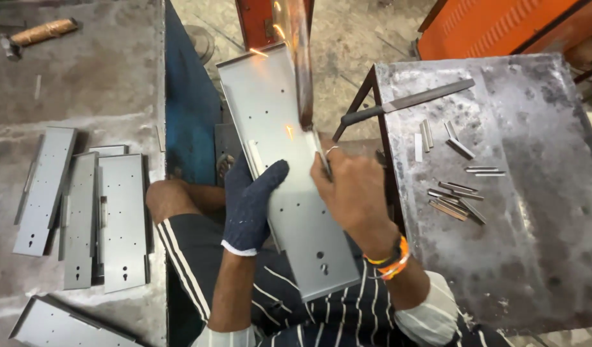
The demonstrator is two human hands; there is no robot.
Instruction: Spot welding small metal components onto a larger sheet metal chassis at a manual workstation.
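Concrete workshop floor w/ orange machine [495, 26] upper right and a scorched steel table [540, 212] at right carrying small metal strips [456, 202] and a flat file [415, 101]. Centre frame, a grey punched sheet-metal panel [289, 186] lies across the person's lap. Left hand [251, 202], in a dark knit glove, presses flat on it, fingers spread. Right hand [353, 193], bare, pinches a small strip at the panel's edge where sparks fly. Similar panels [84, 205] stacked lower left; hammer [39, 32] upper left.

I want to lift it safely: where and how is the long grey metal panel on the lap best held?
Probably grip the metal panel at its near long edges with both hands, coming from the near end: sparks fly at the far part, and the gloved left hand already steadies its left side.
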